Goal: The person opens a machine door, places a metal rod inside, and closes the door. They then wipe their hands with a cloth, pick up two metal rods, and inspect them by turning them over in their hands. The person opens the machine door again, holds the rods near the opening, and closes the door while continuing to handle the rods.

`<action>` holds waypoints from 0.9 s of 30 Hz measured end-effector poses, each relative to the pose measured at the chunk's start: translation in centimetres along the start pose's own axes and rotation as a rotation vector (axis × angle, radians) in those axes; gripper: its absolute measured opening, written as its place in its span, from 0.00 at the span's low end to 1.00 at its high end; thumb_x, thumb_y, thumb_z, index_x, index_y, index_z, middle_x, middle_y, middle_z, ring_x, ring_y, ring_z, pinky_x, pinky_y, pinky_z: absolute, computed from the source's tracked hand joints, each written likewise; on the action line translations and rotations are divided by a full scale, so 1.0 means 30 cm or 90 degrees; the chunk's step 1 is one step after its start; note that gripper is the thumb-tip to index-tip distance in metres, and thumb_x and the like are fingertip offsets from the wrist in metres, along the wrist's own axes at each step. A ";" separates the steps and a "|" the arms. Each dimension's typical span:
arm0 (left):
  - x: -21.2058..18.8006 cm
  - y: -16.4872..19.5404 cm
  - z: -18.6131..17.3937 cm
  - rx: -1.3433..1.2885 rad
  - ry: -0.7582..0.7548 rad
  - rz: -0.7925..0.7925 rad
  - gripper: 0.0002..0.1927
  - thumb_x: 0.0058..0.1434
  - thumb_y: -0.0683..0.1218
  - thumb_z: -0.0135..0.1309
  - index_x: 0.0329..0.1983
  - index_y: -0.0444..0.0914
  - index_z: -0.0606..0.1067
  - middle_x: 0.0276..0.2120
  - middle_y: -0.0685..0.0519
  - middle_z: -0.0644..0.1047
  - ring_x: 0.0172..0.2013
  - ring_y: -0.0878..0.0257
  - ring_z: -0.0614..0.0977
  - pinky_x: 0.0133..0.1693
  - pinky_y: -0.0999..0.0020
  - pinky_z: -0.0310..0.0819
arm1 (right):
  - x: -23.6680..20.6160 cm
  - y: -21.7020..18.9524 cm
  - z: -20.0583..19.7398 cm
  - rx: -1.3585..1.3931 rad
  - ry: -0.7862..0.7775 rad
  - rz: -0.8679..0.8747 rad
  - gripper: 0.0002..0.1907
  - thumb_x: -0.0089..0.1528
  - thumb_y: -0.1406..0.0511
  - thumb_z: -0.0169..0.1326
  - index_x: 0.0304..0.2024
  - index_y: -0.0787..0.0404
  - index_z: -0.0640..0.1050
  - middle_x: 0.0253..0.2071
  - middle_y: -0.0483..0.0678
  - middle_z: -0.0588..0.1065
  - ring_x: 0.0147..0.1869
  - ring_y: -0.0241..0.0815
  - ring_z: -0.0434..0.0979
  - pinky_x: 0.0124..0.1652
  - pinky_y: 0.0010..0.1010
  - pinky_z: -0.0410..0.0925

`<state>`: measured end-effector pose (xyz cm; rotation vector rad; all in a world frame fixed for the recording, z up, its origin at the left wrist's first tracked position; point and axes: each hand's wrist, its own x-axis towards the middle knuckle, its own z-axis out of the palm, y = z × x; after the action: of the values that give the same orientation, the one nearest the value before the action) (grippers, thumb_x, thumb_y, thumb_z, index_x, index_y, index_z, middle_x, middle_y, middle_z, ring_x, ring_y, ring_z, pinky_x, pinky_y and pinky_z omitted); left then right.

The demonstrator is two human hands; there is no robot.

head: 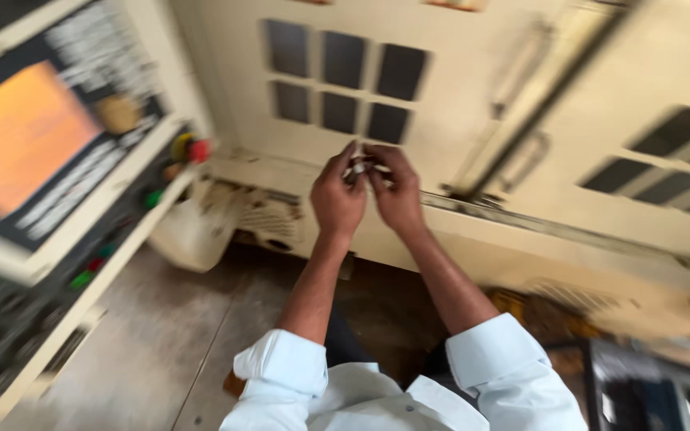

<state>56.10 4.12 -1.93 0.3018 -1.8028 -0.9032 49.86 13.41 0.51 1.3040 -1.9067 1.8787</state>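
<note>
Orange screen (pixel 21 136) (rectangular) at left

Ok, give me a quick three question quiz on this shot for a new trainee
1. True or false: both hands hold one small metal piece together.
2. On which side of the picture is the orange screen: A left, B right?
3. What colour are the rolled-up sleeves?

Key:
1. True: left hand and right hand meet on it.
2. A.
3. White.
</note>
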 end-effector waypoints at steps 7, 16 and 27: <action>-0.079 0.345 0.514 -0.228 -0.230 -0.042 0.17 0.64 0.40 0.57 0.57 0.39 0.79 0.47 0.47 0.83 0.43 0.55 0.87 0.41 0.63 0.83 | -0.088 -0.033 -0.599 -0.123 0.215 0.081 0.13 0.71 0.72 0.52 0.58 0.63 0.78 0.55 0.50 0.76 0.57 0.42 0.78 0.53 0.30 0.73; -0.459 0.727 0.853 -0.327 -0.603 0.204 0.17 0.58 0.39 0.60 0.52 0.37 0.80 0.45 0.44 0.82 0.46 0.44 0.83 0.47 0.55 0.78 | -0.569 -0.146 -1.057 -0.373 0.441 0.070 0.11 0.67 0.65 0.61 0.50 0.65 0.80 0.48 0.49 0.72 0.51 0.41 0.73 0.48 0.29 0.69; -0.965 0.983 1.009 -0.530 -1.133 0.020 0.13 0.58 0.45 0.66 0.46 0.38 0.83 0.35 0.51 0.86 0.34 0.65 0.84 0.36 0.69 0.79 | -1.376 -0.272 -1.391 -0.022 0.792 0.404 0.15 0.64 0.60 0.61 0.49 0.63 0.78 0.42 0.44 0.79 0.46 0.37 0.80 0.46 0.31 0.75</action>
<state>47.54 54.45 -6.39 -1.5119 -2.5182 -2.0820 61.71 70.05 -12.33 -0.5810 -1.5755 2.0269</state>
